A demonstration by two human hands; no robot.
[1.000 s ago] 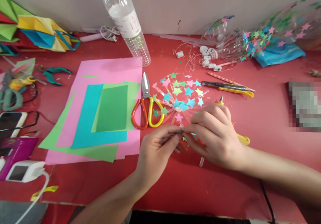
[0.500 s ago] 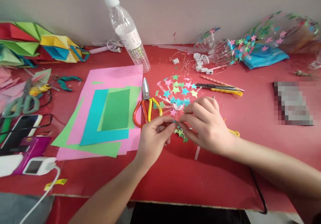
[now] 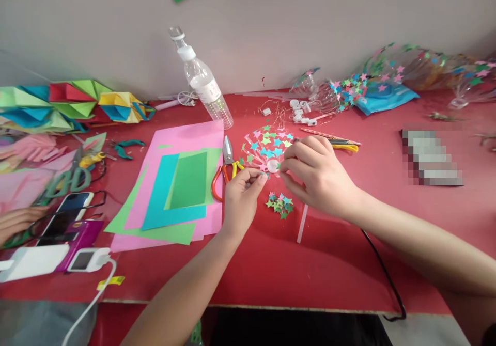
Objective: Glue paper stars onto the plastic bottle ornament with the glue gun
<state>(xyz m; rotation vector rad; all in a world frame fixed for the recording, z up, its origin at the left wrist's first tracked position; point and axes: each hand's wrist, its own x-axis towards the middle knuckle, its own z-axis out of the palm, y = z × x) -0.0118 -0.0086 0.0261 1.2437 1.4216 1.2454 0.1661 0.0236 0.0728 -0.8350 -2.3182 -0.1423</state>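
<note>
My left hand (image 3: 243,197) is closed in a pinch, a tiny teal paper star (image 3: 267,176) showing at its fingertips. Just across from it, my right hand (image 3: 315,175) has its fingers curled together; whatever they hold, if anything, I cannot make out. Behind both hands lies a clear plastic piece (image 3: 273,166) with splayed strips covered in coloured paper stars, partly hidden by the right hand. A small pile of loose paper stars (image 3: 279,205) rests below the hands. Near the left hand are scissors (image 3: 228,152) with red and yellow handles. A clear stick (image 3: 302,224) lies under the right hand.
Coloured paper sheets (image 3: 188,181) are stacked on the left, with a plastic bottle (image 3: 207,90) behind. A yellow cutter (image 3: 344,147) lies on the right. Phones (image 3: 67,217), a charger cable (image 3: 103,304) and another person's hand (image 3: 21,222) are at far left. Star-covered bottles (image 3: 343,95) line the wall.
My hands have drawn slightly apart, leaving a gap between their fingertips. The view has shifted, and another person's hand has come in at the left edge.
</note>
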